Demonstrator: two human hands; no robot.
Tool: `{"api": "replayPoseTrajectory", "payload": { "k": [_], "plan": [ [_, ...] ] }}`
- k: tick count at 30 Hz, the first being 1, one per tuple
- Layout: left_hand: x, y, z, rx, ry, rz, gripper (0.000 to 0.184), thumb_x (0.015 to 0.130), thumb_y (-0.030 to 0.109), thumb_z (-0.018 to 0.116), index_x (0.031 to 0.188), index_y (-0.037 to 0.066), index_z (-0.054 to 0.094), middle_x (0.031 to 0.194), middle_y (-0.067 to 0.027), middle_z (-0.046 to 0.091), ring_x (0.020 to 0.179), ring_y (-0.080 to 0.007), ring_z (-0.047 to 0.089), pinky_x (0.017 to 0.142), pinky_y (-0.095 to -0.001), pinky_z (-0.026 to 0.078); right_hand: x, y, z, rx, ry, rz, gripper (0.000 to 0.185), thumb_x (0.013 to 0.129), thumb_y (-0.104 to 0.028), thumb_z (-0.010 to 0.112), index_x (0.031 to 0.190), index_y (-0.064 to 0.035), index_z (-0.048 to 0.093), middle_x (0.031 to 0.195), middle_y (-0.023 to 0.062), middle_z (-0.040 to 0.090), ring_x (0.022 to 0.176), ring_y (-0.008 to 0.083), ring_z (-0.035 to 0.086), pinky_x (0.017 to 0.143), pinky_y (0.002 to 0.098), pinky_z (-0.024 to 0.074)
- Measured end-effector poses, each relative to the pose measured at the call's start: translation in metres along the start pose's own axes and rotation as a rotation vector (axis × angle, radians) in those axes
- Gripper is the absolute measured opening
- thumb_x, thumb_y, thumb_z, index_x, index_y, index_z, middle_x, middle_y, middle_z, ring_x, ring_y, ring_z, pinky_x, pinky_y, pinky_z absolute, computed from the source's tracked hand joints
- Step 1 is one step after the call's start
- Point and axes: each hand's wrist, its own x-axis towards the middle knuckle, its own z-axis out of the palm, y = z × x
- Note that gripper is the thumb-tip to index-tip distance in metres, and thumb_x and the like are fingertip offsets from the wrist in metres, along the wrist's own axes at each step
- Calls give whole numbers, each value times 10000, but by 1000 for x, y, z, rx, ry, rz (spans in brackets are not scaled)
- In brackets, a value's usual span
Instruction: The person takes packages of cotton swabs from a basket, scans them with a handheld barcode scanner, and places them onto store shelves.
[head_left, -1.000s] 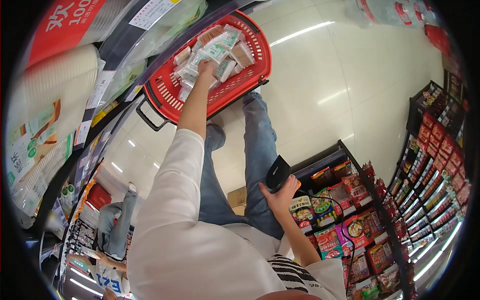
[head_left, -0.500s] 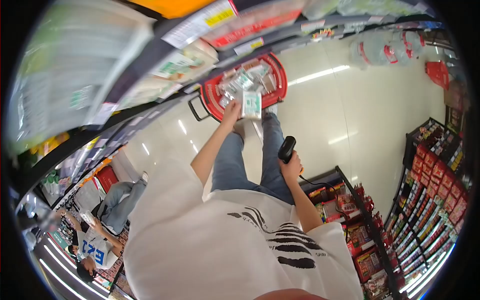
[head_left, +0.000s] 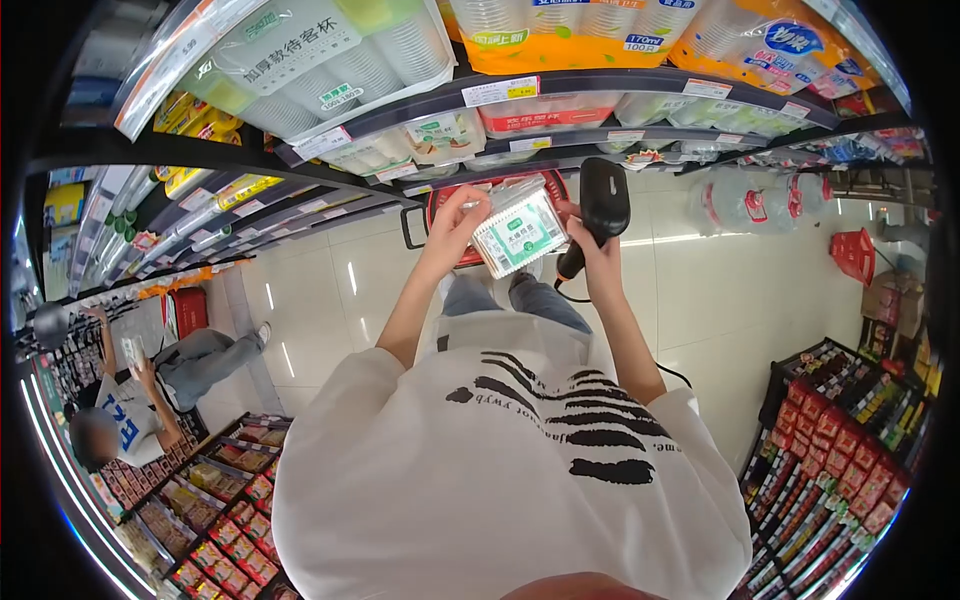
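While standing just behind a red shopping basket (head_left: 436,203) on pale floor tiles (head_left: 700,295), holds a clear packet of cotton swabs (head_left: 520,238) at a tilt in front of the body, green-and-white label upward, hiding much of the basket from view. Pinches the packet's upper-left edge between thumb and fingers of the left hand (head_left: 462,217). Wraps the right hand (head_left: 597,258) around the handle of a black barcode scanner (head_left: 606,195), just beside the packet's right edge; cannot tell touch from gap between right fingertips and packet. Faces a shelf (head_left: 590,86) stocked with bagged plastic cups (head_left: 330,70), price labels (head_left: 500,92) along the edge. Has large clear water bottles (head_left: 722,200) on the floor to the right, near a second red basket (head_left: 853,255), and racked red packets (head_left: 825,430) at lower right. Shares the aisle with another person (head_left: 195,368), well apart at left, in a white top with blue lettering. Wears a white T-shirt (head_left: 430,480) with black brush-stroke print.
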Motion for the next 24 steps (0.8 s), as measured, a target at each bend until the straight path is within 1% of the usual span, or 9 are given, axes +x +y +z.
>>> {"api": "replayPoseTrajectory", "payload": {
  "k": [1, 3, 7, 13, 15, 19, 21, 22, 24],
  "plan": [
    [1, -4, 4, 4, 26, 101, 115, 938, 164, 513, 953, 51, 529, 763, 35, 542, 672, -8, 489, 588, -171, 369, -1, -5, -1, 37, -7, 27, 270, 866, -95, 600, 1115, -3, 548, 1096, 103, 618, 968, 150, 580, 835, 290, 458],
    [0, -1, 8, 5, 30, 82, 113, 937, 163, 515, 948, 51, 531, 763, 35, 540, 672, -9, 487, 589, -171, 368, -3, -13, -2, 107, -13, 106, 402, 841, -105, 640, 1207, -9, 503, 1112, 108, 613, 992, 146, 573, 863, 295, 439],
    [-1, 10, 16, 25, 5, 49, 102, 930, 153, 517, 936, 52, 532, 793, 28, 545, 708, -10, 488, 611, -174, 367, -9, -18, -8, -76, -75, 183, 441, 785, -58, 693, 1186, -12, 516, 1095, 95, 611, 942, 137, 582, 817, 286, 455],
    [11, 8, 12, -9, 6, 83, 256, 939, 282, 480, 987, 39, 543, 906, 1, 568, 832, -51, 529, 725, -206, 416, -5, -17, 3, 38, -15, 85, 437, 773, -19, 673, 1178, -11, 508, 1047, 72, 594, 878, 139, 577, 778, 283, 464],
    [10, 13, 11, -244, -31, 8, 350, 947, 326, 455, 1050, 4, 544, 1039, -45, 567, 949, -81, 506, 840, -250, 388, 0, -14, 6, 76, 16, 131, 429, 771, -22, 673, 1165, -16, 506, 1043, 68, 580, 891, 141, 571, 779, 284, 463],
    [6, 9, 0, -221, 45, -12, 380, 947, 323, 453, 1080, -19, 553, 1063, -50, 582, 981, -97, 519, 871, -260, 392, 12, -22, 15, 129, 59, 167, 407, 769, -43, 679, 1134, -28, 501, 1048, 63, 543, 933, 145, 548, 785, 293, 458],
    [-3, 17, -9, 47, -37, 29, 388, 953, 305, 446, 1124, -25, 553, 1059, -54, 592, 1019, -111, 518, 905, -268, 388, 19, -29, 19, 102, 32, 177, 410, 769, -44, 679, 1138, -29, 501, 1049, 61, 539, 939, 146, 545, 792, 294, 456],
    [-7, 21, -7, 43, -20, 30, 388, 953, 305, 446, 1124, -25, 553, 1059, -54, 592, 1019, -111, 518, 905, -268, 388, 21, -30, 22, 86, 18, 185, 414, 769, -46, 680, 1141, -29, 501, 1051, 60, 535, 945, 146, 541, 799, 295, 454],
    [-11, 30, -6, -46, -11, 58, 353, 953, 262, 457, 1138, -24, 551, 1009, -41, 603, 946, -88, 537, 835, -244, 423, 26, -29, 28, 75, -6, 189, 414, 769, -49, 680, 1142, -29, 501, 1035, 55, 533, 935, 143, 541, 802, 292, 452]
  ]
}}
